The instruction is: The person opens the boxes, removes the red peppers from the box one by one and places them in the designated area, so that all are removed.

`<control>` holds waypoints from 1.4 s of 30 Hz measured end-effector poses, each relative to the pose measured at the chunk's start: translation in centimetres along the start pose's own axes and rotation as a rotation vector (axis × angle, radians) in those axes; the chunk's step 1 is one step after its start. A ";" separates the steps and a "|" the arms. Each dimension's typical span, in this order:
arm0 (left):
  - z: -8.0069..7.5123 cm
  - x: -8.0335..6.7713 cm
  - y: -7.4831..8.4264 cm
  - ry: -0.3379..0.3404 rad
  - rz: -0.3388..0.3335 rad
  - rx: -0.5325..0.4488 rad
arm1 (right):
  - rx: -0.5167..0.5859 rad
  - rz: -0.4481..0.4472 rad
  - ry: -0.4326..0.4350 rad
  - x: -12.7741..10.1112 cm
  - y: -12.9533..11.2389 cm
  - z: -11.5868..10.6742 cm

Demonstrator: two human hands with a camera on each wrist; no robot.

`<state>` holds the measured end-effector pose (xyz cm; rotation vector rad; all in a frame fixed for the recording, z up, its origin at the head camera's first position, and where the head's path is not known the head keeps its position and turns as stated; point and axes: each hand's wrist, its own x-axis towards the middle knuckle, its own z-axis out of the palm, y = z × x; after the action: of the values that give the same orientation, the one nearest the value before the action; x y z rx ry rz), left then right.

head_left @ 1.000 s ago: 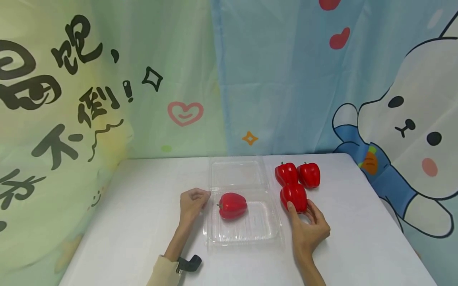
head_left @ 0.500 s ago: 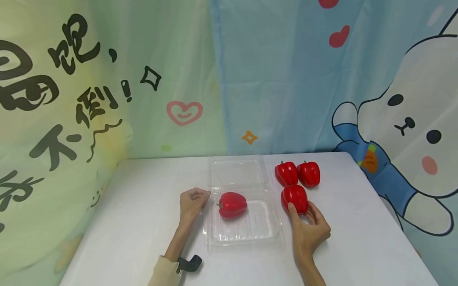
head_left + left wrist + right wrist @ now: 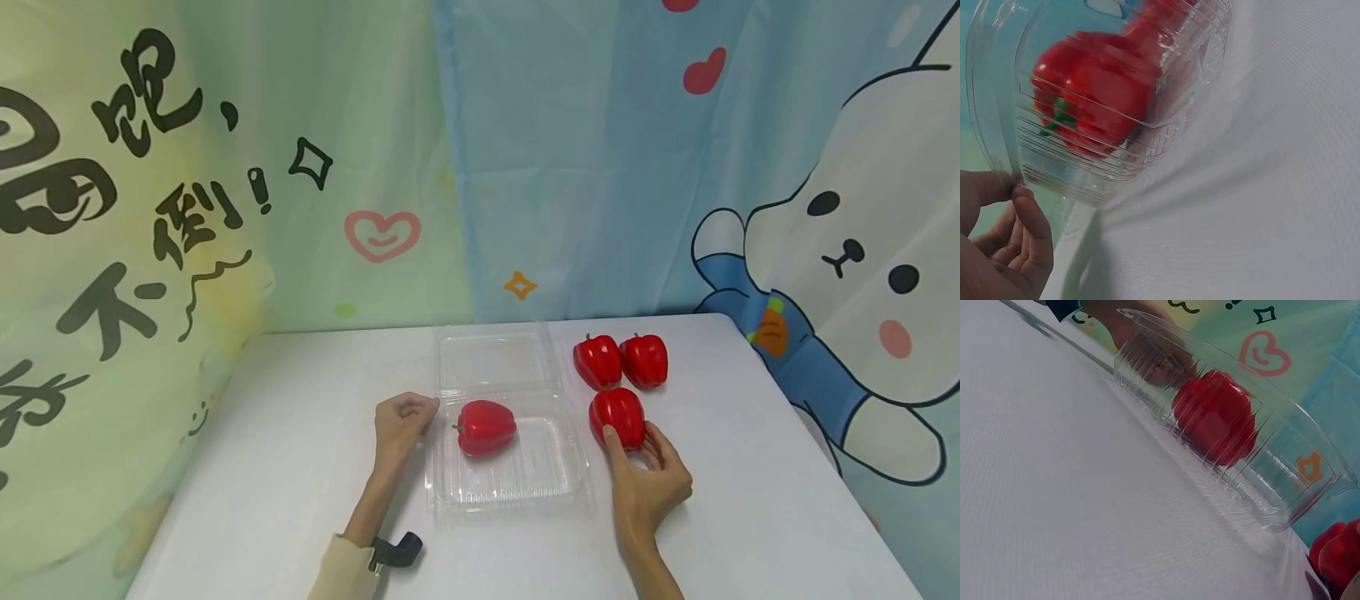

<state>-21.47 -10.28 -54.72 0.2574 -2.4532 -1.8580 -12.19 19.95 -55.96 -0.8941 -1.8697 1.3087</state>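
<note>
White table [image 3: 285, 467] before cartoon curtains; left fingers [image 3: 420, 408] pinching clamshell [image 3: 510, 492], right fingers [image 3: 609, 439] gripping pepper [image 3: 618, 414].

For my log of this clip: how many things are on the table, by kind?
Peppers: 4, one in the box, one at the right hand, two behind.
Box: 1.
Total: 5.
</note>
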 end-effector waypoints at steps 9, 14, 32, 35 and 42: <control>-0.1 0.0 0.2 0.004 -0.010 0.001 | -0.009 0.000 -0.008 -0.2 0.0 -0.1; -0.1 -0.1 0.1 -0.003 -0.008 -0.009 | -0.024 0.025 -0.013 -0.3 -0.1 -0.1; -0.1 0.1 -0.1 -0.001 -0.001 -0.028 | -0.066 0.057 -0.026 -0.4 0.0 0.0; -0.1 0.0 -0.2 -0.002 0.011 -0.021 | -0.073 0.063 -0.025 -0.5 0.0 0.0; -0.1 -0.2 0.0 -0.007 0.025 -0.021 | -0.074 0.043 -0.021 -0.6 0.0 0.1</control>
<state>-21.29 -10.32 -54.71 0.2183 -2.4280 -1.8770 -11.93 19.45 -56.10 -0.9667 -1.9363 1.2863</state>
